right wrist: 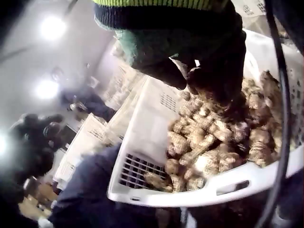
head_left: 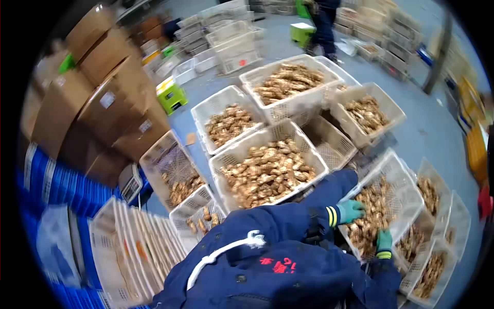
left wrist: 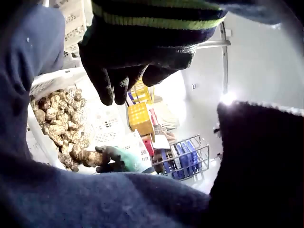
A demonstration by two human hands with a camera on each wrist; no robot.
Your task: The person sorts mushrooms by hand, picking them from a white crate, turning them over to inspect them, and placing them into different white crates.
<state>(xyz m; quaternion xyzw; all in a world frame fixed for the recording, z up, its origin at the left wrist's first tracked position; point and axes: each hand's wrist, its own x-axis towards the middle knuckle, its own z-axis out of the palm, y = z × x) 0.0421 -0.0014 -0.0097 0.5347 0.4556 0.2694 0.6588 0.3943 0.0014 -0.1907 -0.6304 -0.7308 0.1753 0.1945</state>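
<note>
Both hands wear green gloves with dark, yellow-striped cuffs and are at one white plastic crate (head_left: 406,198) of knobbly, ringed tan rhizomes (head_left: 371,203). My left hand (head_left: 351,211) is over the pile at the crate's left side. In the left wrist view, the fingers of that left hand (left wrist: 137,66) hang loosely bent, with nothing visible in them. My right hand (head_left: 384,241) is at the crate's near right edge. A rhizome (left wrist: 88,157) is gripped in the right hand (left wrist: 121,159). The right wrist view shows the right hand (right wrist: 185,61) close over the pile, its fingertips in shadow.
More crates of rhizomes stand around, including a large one (head_left: 220,164) to the left and smaller ones (head_left: 453,252) at the right. Cardboard boxes (head_left: 98,98) and blue stacked crates (head_left: 67,190) line the far left. Another person (head_left: 325,26) stands at the back.
</note>
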